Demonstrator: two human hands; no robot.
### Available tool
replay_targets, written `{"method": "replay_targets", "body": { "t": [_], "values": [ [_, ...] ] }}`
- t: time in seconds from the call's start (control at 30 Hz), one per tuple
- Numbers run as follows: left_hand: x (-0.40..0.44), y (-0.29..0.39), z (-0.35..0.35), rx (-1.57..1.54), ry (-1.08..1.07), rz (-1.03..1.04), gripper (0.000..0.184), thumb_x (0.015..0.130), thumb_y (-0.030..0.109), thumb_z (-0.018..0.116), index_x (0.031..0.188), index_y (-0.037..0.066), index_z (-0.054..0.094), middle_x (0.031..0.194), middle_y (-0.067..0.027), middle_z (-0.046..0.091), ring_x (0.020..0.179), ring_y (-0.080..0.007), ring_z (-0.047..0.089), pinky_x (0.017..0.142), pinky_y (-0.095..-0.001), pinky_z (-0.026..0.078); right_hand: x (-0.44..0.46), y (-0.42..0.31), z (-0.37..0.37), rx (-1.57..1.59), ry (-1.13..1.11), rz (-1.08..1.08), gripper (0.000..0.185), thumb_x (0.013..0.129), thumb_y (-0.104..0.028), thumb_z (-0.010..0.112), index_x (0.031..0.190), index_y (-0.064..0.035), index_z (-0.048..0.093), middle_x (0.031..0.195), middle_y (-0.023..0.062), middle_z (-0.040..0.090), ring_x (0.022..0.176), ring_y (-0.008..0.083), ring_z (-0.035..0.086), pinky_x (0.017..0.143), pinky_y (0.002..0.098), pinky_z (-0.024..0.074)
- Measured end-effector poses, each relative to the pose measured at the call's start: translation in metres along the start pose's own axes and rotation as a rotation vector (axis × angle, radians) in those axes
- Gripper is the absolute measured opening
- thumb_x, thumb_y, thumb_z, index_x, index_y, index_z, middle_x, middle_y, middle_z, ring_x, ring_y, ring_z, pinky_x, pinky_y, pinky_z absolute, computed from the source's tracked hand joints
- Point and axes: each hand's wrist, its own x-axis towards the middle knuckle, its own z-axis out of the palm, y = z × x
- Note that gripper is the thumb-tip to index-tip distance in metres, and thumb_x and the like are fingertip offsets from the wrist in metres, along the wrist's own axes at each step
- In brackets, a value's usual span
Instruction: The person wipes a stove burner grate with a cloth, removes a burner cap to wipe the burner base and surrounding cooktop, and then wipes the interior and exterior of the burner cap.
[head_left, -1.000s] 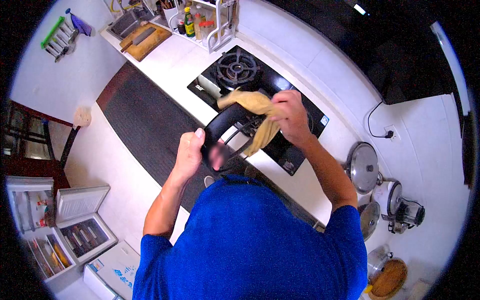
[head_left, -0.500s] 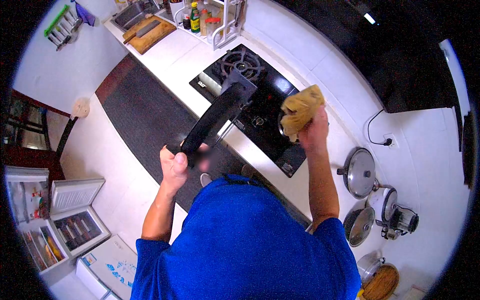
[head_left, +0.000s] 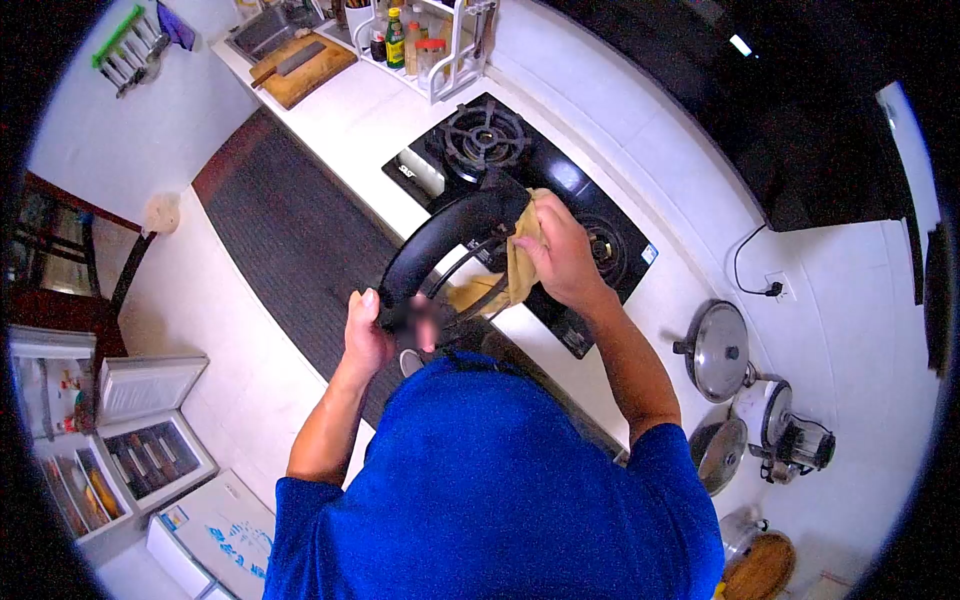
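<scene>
A black curved object with thin dark bars along its inner side is tilted in front of me. My left hand is closed on its lower left end; a blurred patch hides part of the fingers. My right hand grips a tan cloth, which touches the object's upper right end and hangs down behind the bars. Beneath the object and my right hand lies the black gas stove, with one burner showing at the top and another beside my right wrist.
A cutting board with a knife lies by the sink. Bottles stand on a white rack. Lidded pans and a rice cooker are at the right. At lower left a fridge stands open.
My right hand has moved left with the cloth, from over the stove's right side back onto the black object. The object has turned in my left hand, which still holds its lower end.
</scene>
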Motion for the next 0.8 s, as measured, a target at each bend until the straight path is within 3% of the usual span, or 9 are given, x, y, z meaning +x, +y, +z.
{"method": "replay_targets", "body": {
  "t": [0.1, 0.17, 0.2, 0.23, 0.33, 0.37, 0.43, 0.5, 0.8],
  "values": [
    [0.003, -0.002, -0.022, 0.029, -0.018, -0.113, 0.084, 0.095, 0.070, 0.037, 0.115, -0.007, 0.062, 0.098, -0.0215, 0.070, 0.085, -0.0318, 0.070, 0.085, -0.0425, 0.053, 0.002, -0.006, -0.006, -0.110, 0.040, -0.034, 0.027, 0.078, -0.009, 0.073, 0.097, 0.0019, 0.056, 0.105, 0.0197, 0.057, 0.101, 0.0389, 0.058, 0.086, 0.0453, 0.0500],
    [0.011, 0.001, -0.057, 0.699, -0.064, -0.220, 0.085, 0.097, 0.069, 0.033, 0.128, -0.006, 0.058, 0.116, -0.0182, 0.068, 0.112, -0.0287, 0.064, 0.099, -0.0392, 0.047, 0.006, -0.009, -0.017, -0.214, 0.097, -0.163, 0.026, 0.078, -0.011, 0.072, 0.095, 0.0001, 0.057, 0.102, 0.0184, 0.058, 0.098, 0.0386, 0.058, 0.087, 0.0463, 0.0488],
    [0.014, 0.016, -0.036, 0.733, 0.015, 0.019, 0.068, 0.102, 0.058, 0.038, 0.128, -0.001, 0.059, 0.117, -0.0147, 0.068, 0.119, -0.0242, 0.058, 0.101, -0.0360, 0.043, 0.006, -0.006, -0.019, -0.241, 0.084, -0.177, 0.022, 0.078, -0.012, 0.069, 0.094, -0.0022, 0.059, 0.099, 0.0156, 0.059, 0.095, 0.0366, 0.058, 0.085, 0.0465, 0.0480],
    [0.018, 0.025, -0.022, 0.732, 0.017, 0.017, 0.068, 0.102, 0.058, 0.038, 0.128, -0.001, 0.059, 0.117, -0.0147, 0.068, 0.119, -0.0242, 0.058, 0.101, -0.0360, 0.043, 0.007, -0.007, -0.020, -0.240, 0.082, -0.177, 0.022, 0.078, -0.012, 0.069, 0.094, -0.0022, 0.059, 0.099, 0.0156, 0.059, 0.095, 0.0366, 0.058, 0.085, 0.0465, 0.0480],
    [0.040, 0.045, 0.016, 0.623, -0.093, 0.242, 0.064, 0.102, 0.053, 0.044, 0.134, -0.002, 0.055, 0.122, -0.0154, 0.064, 0.118, -0.0217, 0.057, 0.102, -0.0352, 0.043, 0.010, -0.016, -0.014, -0.375, -0.020, -0.495, 0.016, 0.076, -0.013, 0.063, 0.091, -0.0069, 0.061, 0.093, 0.0108, 0.060, 0.090, 0.0303, 0.059, 0.081, 0.0431, 0.0469],
    [0.050, 0.044, 0.024, 0.702, -0.130, 0.285, 0.060, 0.103, 0.050, 0.045, 0.124, -0.004, 0.059, 0.108, -0.0131, 0.069, 0.103, -0.0201, 0.063, 0.092, -0.0337, 0.049, 0.013, -0.022, -0.008, -0.302, -0.020, -0.587, 0.019, 0.070, -0.008, 0.065, 0.088, -0.0039, 0.060, 0.092, 0.0104, 0.060, 0.086, 0.0307, 0.059, 0.075, 0.0425, 0.0473],
    [0.059, 0.056, 0.036, 0.756, -0.232, -0.079, 0.058, 0.103, 0.050, 0.046, 0.109, -0.005, 0.064, 0.085, -0.0092, 0.070, 0.077, -0.0152, 0.065, 0.071, -0.0297, 0.053, 0.015, -0.043, 0.000, -0.255, -0.014, -0.647, 0.021, 0.071, -0.008, 0.065, 0.091, -0.0034, 0.062, 0.092, 0.0099, 0.060, 0.087, 0.0291, 0.060, 0.076, 0.0411, 0.0474],
    [0.055, 0.053, 0.041, 0.304, -0.240, -0.076, 0.060, 0.100, 0.056, 0.048, 0.090, -0.001, 0.065, 0.067, -0.0054, 0.064, 0.055, -0.0112, 0.061, 0.049, -0.0255, 0.047, 0.015, -0.043, -0.001, -0.283, -0.041, -0.594, 0.023, 0.072, -0.010, 0.065, 0.093, -0.0030, 0.063, 0.093, 0.0095, 0.060, 0.087, 0.0277, 0.060, 0.077, 0.0399, 0.0477],
    [0.050, 0.038, 0.052, 0.393, -0.158, 0.031, 0.060, 0.102, 0.052, 0.044, 0.086, -0.002, 0.064, 0.062, -0.0053, 0.060, 0.053, -0.0122, 0.059, 0.047, -0.0255, 0.046, 0.015, -0.035, -0.022, -0.310, -0.085, -0.731, 0.019, 0.079, -0.021, 0.061, 0.092, -0.0071, 0.063, 0.092, 0.0050, 0.059, 0.087, 0.0235, 0.059, 0.079, 0.0375, 0.0472]
  ]
}}
